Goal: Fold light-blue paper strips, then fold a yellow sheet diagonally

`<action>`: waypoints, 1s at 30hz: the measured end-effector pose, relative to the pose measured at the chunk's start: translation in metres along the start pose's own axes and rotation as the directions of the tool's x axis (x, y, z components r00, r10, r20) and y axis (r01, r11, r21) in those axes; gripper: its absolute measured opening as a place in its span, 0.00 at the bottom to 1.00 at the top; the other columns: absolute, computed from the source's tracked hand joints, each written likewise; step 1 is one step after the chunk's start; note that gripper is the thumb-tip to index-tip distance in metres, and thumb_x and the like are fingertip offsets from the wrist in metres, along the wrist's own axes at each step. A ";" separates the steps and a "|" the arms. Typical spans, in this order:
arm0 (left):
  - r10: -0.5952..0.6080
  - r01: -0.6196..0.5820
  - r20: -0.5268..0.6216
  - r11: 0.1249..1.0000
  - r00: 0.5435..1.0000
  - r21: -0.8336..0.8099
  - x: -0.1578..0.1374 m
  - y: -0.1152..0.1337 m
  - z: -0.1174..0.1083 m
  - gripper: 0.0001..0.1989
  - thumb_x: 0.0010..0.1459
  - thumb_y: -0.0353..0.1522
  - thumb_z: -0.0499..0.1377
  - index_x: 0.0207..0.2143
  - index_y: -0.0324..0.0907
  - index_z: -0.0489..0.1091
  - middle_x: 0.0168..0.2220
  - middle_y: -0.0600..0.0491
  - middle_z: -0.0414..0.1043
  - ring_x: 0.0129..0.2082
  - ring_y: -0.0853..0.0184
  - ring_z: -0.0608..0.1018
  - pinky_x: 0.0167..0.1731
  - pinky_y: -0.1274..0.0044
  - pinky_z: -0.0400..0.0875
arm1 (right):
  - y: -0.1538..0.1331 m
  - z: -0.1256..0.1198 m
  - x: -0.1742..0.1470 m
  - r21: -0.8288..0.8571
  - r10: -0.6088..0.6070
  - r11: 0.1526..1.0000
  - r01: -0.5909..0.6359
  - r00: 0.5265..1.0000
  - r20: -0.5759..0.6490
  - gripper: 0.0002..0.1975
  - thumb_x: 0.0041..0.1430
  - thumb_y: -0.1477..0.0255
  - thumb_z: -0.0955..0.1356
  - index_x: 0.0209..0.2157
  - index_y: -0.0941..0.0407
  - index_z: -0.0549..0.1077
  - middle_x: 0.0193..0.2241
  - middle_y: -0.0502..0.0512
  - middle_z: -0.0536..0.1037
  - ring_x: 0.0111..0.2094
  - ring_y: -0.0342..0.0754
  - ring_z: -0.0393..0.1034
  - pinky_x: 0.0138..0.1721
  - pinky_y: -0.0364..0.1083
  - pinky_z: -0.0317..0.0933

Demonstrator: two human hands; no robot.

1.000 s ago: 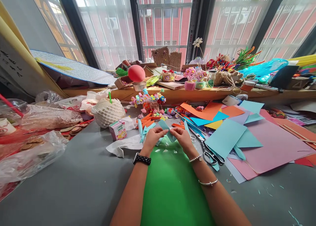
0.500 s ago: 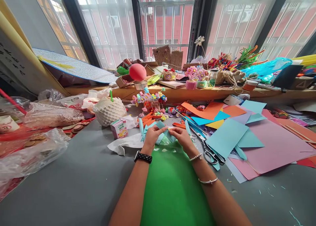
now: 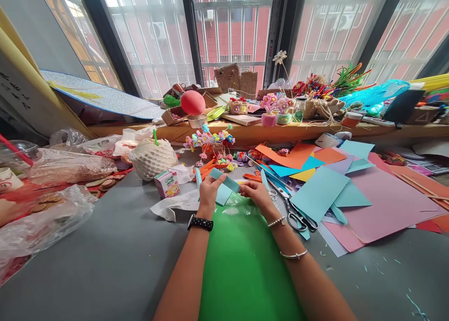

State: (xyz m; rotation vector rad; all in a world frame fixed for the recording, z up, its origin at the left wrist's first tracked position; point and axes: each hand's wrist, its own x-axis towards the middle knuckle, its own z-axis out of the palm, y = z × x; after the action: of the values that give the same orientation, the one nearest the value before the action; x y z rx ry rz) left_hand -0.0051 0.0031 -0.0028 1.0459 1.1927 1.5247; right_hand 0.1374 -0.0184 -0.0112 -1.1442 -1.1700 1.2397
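My left hand (image 3: pixel 209 193) pinches a folded strip of light blue paper (image 3: pixel 230 184) between thumb and fingers. At the strip's right end, the fingertips of my right hand (image 3: pixel 258 197) are closed on it. Behind and below the strip, more light blue paper (image 3: pixel 223 197) shows, partly covered by my left hand. Both hands are above the far end of a smooth green surface (image 3: pixel 250 260). Black-handled scissors (image 3: pixel 297 220) lie to the right of my right hand, and smaller scissors (image 3: pixel 272 194) lie close beside it.
Loose coloured paper (image 3: pixel 389 209) covers the table's right side. A small pink box (image 3: pixel 167 184), white tissue (image 3: pixel 177 206) and foam-wrapped coconut (image 3: pixel 153 159) stand left. Craft flowers (image 3: pixel 210 139) are beyond my hands. Plastic bags (image 3: pixel 66 213) and part of another person's hand (image 3: pixel 7 210) are far left.
The light blue strip has been turned and now spans the space between my hands. My left hand has shifted slightly left. Another person's hand has appeared at the left edge.
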 end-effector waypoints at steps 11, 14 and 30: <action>0.085 -0.093 0.097 0.992 0.992 0.083 0.003 -0.001 -0.001 0.17 0.37 0.37 0.62 0.31 0.37 0.72 0.32 0.49 0.73 0.36 0.65 0.72 0.39 0.75 0.63 | 0.007 -0.007 0.003 -0.147 -0.120 0.984 0.099 0.983 -0.138 0.09 0.42 0.68 0.64 0.25 0.59 0.70 0.22 0.53 0.74 0.26 0.46 0.68 0.28 0.44 0.59; 0.062 -0.067 0.097 0.997 0.993 0.048 0.001 0.004 0.001 0.17 0.37 0.37 0.62 0.32 0.37 0.72 0.33 0.49 0.73 0.37 0.64 0.72 0.40 0.75 0.63 | 0.005 -0.008 0.002 -0.164 -0.170 0.976 0.143 0.972 -0.161 0.12 0.44 0.65 0.64 0.28 0.59 0.70 0.26 0.55 0.75 0.29 0.46 0.68 0.30 0.44 0.60; 0.517 -0.686 0.459 0.454 0.723 0.568 -0.009 0.008 0.001 0.11 0.47 0.34 0.56 0.36 0.46 0.70 0.38 0.51 0.69 0.42 0.63 0.67 0.46 0.69 0.55 | -0.001 -0.010 -0.003 -0.799 -0.607 0.386 0.461 0.779 0.157 0.10 0.54 0.73 0.60 0.31 0.57 0.72 0.30 0.58 0.73 0.35 0.49 0.65 0.35 0.45 0.57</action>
State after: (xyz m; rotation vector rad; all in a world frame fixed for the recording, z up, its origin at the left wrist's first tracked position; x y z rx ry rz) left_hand -0.0031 -0.0059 0.0044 2.3435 1.3479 1.3713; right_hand 0.1472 -0.0214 -0.0106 -1.2862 -1.8764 0.0065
